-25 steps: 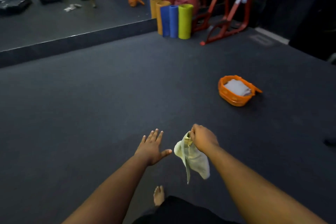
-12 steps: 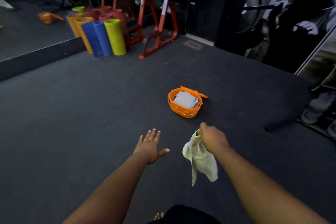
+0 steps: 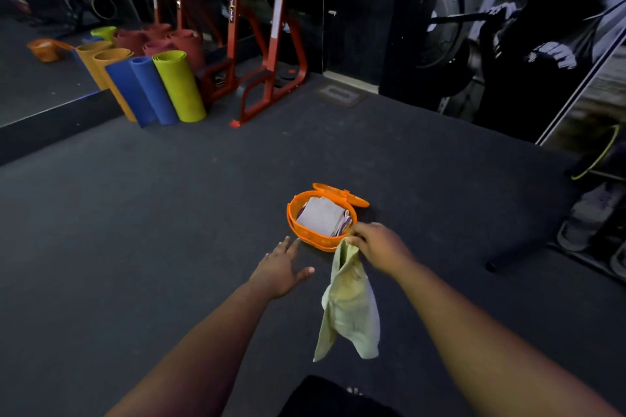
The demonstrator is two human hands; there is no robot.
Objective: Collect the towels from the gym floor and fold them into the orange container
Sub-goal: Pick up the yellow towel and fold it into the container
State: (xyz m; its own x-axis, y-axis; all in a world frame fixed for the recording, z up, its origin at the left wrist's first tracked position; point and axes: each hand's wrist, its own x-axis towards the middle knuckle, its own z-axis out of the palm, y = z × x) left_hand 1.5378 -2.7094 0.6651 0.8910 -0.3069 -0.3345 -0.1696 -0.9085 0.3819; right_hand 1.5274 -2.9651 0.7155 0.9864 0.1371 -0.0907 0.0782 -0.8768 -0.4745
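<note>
The right hand point(image 3: 376, 244) pinches a pale towel point(image 3: 349, 308) that hangs free, just at the basket's point(image 3: 292, 213) five o'clock rim. The left hand point(image 3: 281, 267) is spread, empty, at seven o'clock. Folded towels point(image 3: 321, 218) lie inside.

The room was dim, its far wall behind the orange container point(image 3: 321, 217) nearly lost in black. Light fell from above, brightest on the dark floor point(image 3: 169, 213) around that container, which cast only a faint shadow on its right. Colours there stayed saturated, while the mirror point(image 3: 40, 44) far to its left gave murky reflections. Straight lines bowed toward the frame edges. The whole picture was soft and grainy.
</note>
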